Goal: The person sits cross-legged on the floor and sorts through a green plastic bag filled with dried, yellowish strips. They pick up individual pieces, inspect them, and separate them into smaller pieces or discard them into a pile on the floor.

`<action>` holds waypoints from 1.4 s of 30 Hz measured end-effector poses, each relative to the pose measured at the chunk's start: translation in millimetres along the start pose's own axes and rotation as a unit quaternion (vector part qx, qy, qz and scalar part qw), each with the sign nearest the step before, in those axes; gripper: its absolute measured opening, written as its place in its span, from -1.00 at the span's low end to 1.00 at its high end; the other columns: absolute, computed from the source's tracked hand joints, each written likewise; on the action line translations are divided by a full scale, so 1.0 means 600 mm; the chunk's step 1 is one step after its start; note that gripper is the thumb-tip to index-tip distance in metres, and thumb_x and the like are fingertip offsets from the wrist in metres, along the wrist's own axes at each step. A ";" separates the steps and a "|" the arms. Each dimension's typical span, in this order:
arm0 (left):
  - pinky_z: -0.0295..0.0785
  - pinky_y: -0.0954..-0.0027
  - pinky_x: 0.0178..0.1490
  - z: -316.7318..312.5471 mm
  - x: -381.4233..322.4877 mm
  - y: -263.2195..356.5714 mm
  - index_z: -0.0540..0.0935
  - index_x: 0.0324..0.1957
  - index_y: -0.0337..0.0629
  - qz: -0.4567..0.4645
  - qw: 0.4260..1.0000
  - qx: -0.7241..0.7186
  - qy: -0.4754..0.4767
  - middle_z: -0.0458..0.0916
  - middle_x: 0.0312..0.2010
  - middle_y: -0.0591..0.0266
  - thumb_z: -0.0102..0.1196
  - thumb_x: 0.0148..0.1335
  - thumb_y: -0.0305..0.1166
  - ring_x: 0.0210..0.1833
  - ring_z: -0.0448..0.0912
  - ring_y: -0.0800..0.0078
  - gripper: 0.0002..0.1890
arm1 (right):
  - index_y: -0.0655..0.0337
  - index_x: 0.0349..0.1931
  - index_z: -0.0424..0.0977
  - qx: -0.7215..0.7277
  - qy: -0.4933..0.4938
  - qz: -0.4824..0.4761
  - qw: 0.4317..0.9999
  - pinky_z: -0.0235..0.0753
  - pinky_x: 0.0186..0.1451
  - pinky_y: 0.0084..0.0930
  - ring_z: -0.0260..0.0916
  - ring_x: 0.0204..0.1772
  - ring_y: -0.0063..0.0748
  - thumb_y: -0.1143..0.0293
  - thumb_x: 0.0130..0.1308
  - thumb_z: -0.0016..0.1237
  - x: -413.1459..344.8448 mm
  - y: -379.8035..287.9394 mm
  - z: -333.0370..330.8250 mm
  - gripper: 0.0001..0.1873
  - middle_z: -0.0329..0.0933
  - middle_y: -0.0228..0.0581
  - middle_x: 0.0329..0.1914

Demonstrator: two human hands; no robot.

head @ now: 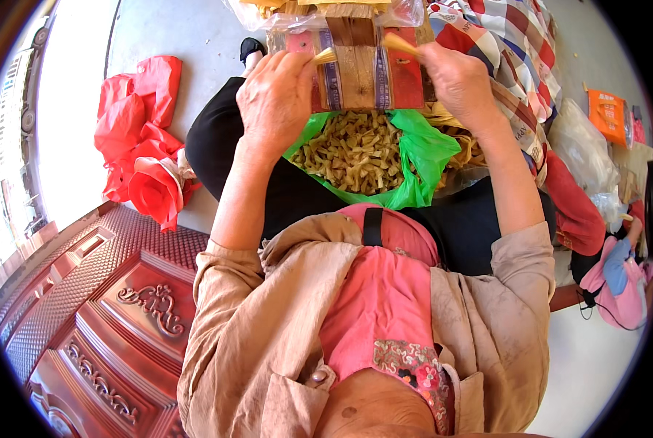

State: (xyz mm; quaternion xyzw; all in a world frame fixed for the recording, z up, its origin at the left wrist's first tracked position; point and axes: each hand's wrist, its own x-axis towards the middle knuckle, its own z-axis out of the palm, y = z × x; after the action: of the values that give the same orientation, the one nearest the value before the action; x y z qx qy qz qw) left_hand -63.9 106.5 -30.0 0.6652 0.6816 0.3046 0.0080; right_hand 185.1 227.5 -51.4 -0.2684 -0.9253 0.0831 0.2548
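Above the near part of a wooden block stand, my left hand grips a pale yellow dried strip. On the other side of the stand, my right hand pinches another yellow strip. The two strips are apart. Purple printed bands and red panels flank the bare wood in the middle. Just below the stand, a green plastic bag lies wide with a heap of short, cut, yellowish-brown pieces inside. More long yellow strips lie right of the bag, partly hidden by my right forearm.
Clear plastic with yellow strips lies beyond the stand. A red fabric bag rests on the floor at left, near an ornate reddish-brown door panel. Checked cloth and plastic bags are at right. Another person is at far right.
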 end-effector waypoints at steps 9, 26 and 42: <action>0.43 0.46 -0.17 -0.068 -0.080 0.072 0.65 -0.06 -0.36 -0.130 0.938 -0.314 -0.069 0.67 -0.26 0.17 -0.01 0.45 -0.23 -0.26 0.59 0.47 -0.65 | 0.11 -0.16 0.48 0.046 0.013 -0.130 0.990 0.54 -0.33 -0.45 0.50 -0.34 -0.32 0.45 0.11 0.04 -0.035 -0.118 -0.040 -0.76 0.46 -0.36 -0.44; 0.42 0.01 0.22 -0.133 -0.095 0.109 0.63 -0.44 -0.20 -0.050 0.657 -0.745 -0.104 0.38 0.27 -0.18 0.14 0.30 -0.23 0.30 0.38 -0.21 -0.74 | 0.22 -0.21 0.49 0.455 -0.087 0.064 0.884 0.47 -0.43 -0.48 0.51 -0.47 -0.33 0.37 0.33 0.05 -0.050 -0.192 -0.058 -0.87 0.49 -0.25 -0.54; 0.51 0.33 -0.02 -0.059 -0.134 0.145 0.68 -0.43 0.03 0.235 0.967 0.035 0.090 0.58 0.05 0.31 0.35 -0.16 -0.38 -0.01 0.58 0.37 -0.83 | 0.21 -0.25 0.56 0.763 -0.151 0.329 0.535 0.16 -0.54 -0.81 0.22 -0.56 -0.83 0.22 0.38 0.08 -0.064 -0.203 -0.075 -0.77 0.42 -0.57 -0.52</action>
State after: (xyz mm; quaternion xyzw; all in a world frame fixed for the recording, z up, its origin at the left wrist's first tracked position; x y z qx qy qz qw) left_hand 9.0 12.7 4.4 0.7769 0.5139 0.3323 -0.1482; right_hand 181.0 105.1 6.0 -0.2408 -0.3823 0.8750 0.1741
